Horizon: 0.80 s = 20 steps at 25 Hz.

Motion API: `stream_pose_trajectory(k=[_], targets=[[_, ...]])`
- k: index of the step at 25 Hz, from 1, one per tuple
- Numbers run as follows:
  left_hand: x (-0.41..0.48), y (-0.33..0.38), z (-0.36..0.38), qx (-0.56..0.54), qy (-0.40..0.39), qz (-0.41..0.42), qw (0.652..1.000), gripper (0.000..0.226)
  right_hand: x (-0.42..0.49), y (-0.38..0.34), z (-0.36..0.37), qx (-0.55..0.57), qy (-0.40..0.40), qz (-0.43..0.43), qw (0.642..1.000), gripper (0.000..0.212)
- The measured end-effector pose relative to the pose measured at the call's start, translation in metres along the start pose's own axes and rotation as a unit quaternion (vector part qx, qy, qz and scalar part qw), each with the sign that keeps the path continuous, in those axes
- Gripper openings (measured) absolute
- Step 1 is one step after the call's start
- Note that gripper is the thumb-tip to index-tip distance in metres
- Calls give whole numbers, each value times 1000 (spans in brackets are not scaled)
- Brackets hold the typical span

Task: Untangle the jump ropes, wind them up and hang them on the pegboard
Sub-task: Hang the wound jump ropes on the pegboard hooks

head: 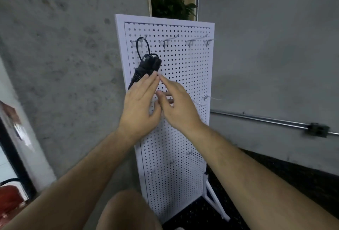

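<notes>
A white pegboard (pixel 185 68) stands against a grey concrete wall. A wound black jump rope (pixel 146 64) hangs by a rope loop from the top-left hook (pixel 136 41), its handles bundled and tilted down to the left. My left hand (pixel 141 105) is held flat with straight fingers, its fingertips touching the lower end of the bundle. My right hand (pixel 176 105) is beside it in front of the board, index finger extended toward the bundle, the other fingers loosely curled, holding nothing.
Three empty hooks (pixel 189 41) line the top row, and more hooks (pixel 206 97) sit lower on the right. A metal conduit (pixel 266 119) runs along the wall at right. A red fire extinguisher (pixel 11 198) stands at lower left. The board's white foot (pixel 214 198) rests on dark flooring.
</notes>
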<state>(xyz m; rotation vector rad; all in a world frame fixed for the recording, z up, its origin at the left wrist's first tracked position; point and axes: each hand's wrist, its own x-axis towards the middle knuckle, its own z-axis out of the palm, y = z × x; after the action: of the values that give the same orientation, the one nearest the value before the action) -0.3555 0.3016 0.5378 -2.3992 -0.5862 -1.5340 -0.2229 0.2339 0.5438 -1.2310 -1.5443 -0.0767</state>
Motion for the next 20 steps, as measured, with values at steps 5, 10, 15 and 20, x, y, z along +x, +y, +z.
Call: stream_pose_trajectory(k=[5,10,15,20], targets=[[-64,50,65,-87,-99,-35,991,52,-95,69,-31,-116,-20,57,991,50],[-190,113,179,-149,-314,-91,933,59,-245,164,-44,-234,-81,196,949,48],[-328,174,248,-180,-483,-122,848,55,-386,228,-37,-242,-166,377,879,47],[-430,193,283,-136,-637,-175,738,62,-479,259,-16,-228,-272,491,795,50]])
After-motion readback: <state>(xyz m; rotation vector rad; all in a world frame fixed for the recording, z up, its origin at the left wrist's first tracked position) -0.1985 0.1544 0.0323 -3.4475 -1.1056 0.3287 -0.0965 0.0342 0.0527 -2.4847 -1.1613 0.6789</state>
